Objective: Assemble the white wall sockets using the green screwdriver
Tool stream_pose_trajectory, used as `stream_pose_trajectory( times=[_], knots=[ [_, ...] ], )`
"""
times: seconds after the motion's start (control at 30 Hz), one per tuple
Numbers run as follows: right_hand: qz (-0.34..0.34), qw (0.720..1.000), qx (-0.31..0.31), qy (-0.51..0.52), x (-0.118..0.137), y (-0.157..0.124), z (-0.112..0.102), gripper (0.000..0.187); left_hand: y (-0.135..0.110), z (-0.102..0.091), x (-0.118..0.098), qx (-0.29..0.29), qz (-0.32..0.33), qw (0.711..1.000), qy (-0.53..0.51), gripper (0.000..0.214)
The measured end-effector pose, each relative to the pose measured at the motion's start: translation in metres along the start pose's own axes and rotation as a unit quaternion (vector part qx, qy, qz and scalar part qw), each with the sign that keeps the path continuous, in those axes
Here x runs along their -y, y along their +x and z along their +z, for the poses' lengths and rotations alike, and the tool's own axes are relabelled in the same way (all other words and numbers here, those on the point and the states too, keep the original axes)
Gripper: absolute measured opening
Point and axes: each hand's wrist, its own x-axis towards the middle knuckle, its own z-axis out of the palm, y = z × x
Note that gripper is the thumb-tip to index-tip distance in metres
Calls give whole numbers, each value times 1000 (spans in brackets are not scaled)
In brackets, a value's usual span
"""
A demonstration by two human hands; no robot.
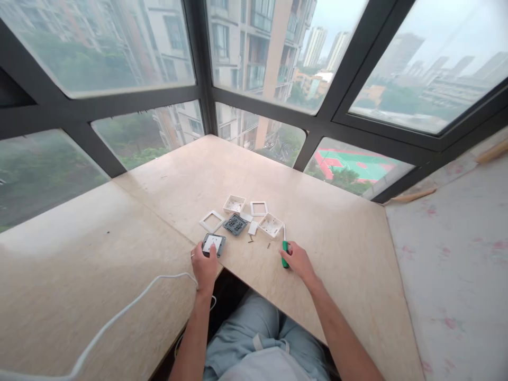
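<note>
My left hand [204,266] rests on the wooden desktop [317,233], fingers closed round a grey switch module with a white face [213,243]. My right hand [298,261] lies to the right, its fingers curled on the green handle of a screwdriver [284,253] whose shaft points away from me. Between and beyond the hands lie switch parts: a dark grey module [235,224], two white back boxes [234,203] [270,225], two white frames [211,221] [259,208], a small white piece [253,228] and a few loose screws [251,241].
A white cable [119,317] runs over the left desktop toward my left wrist. The desk wraps a corner under large windows [262,53]. A floral-patterned surface [456,254] lies to the right. My knees sit in the gap under the desk edge.
</note>
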Motion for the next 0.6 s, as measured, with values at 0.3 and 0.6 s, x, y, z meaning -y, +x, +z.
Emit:
stream_pose_trajectory(
  times=[0.3, 0.6],
  knots=[
    [-6, 996, -8, 85, 28, 19, 39, 27, -4, 2, 2, -12, 8, 1000, -9, 59],
    [-8, 975, -15, 222, -20, -33, 19, 51, -38, -10, -12, -72, 140, 987, -39, 46]
  ],
)
